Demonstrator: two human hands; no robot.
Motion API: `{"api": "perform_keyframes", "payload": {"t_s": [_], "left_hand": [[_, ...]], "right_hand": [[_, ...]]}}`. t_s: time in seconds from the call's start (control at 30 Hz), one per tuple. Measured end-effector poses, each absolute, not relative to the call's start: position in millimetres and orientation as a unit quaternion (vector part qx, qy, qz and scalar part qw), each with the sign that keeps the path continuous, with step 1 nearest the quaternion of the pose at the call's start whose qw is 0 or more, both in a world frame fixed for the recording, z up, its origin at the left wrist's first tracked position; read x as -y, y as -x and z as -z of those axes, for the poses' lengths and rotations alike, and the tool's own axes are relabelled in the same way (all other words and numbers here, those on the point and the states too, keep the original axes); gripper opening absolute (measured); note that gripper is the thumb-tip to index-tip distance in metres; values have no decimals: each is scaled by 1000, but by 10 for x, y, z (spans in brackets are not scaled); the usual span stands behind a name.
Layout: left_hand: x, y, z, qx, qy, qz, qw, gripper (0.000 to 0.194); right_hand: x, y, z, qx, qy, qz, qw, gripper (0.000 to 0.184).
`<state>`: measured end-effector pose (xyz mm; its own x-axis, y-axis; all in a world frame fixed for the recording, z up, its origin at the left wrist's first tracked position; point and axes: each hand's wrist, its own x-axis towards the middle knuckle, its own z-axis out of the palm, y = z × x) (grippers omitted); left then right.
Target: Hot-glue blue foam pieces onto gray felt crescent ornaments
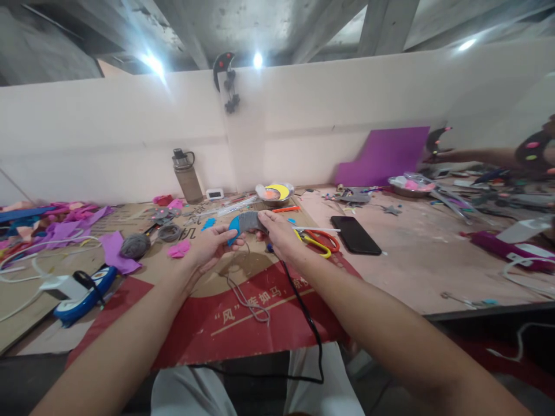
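Note:
Between my hands is a curved, crescent-like piece (248, 221), blue at its left end and wrapped in grey yarn over the rest. My left hand (217, 242) pinches the bare blue end between thumb and fingers. My right hand (277, 231) is closed around the yarn-wrapped end, and its fingers partly hide that end. A loose grey yarn strand (249, 303) trails below the piece onto the red-printed cardboard (191, 329). Just right of my right hand lie scissors (323, 245) with yellow and red handles. A grey yarn ball (135, 246) sits left of my left hand.
A black phone (355, 235) lies to the right. Behind stand a bottle (187, 179) and a bowl (274, 202) with a yellow crescent. A blue power strip (87, 297) is at left. A black cable (303, 306) crosses the cardboard. Another person's arm (481, 155) reaches in at right.

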<state>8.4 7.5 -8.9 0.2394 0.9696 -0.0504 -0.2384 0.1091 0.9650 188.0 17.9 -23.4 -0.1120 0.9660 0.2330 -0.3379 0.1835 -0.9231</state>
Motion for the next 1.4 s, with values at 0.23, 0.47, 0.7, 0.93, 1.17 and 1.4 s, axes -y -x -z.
{"api": "perform_keyframes", "payload": {"t_s": [0.23, 0.47, 0.7, 0.93, 1.17, 1.4], "left_hand": [[-78, -49, 106, -383, -471, -464, 645, 10], [-108, -52, 67, -391, -407, -555, 611, 4], [-167, 8, 74, -400, -371, -610, 575, 3], [-204, 80, 11, -420, -325, -642, 553, 5], [-250, 151, -25, -403, -294, -659, 563, 6], [-293, 153, 11, -401, -290, -671, 552, 14]], "right_hand": [[-178, -1877, 192, 440, 297, -592, 607, 40], [-66, -1767, 188, 465, 198, -637, 582, 42], [16, -1690, 313, 503, 297, -660, 473, 44], [57, -1712, 342, 712, 346, -445, 419, 19], [37, -1731, 384, 844, 333, -186, 377, 19], [693, -1818, -57, 758, 260, -255, 541, 24]]}}
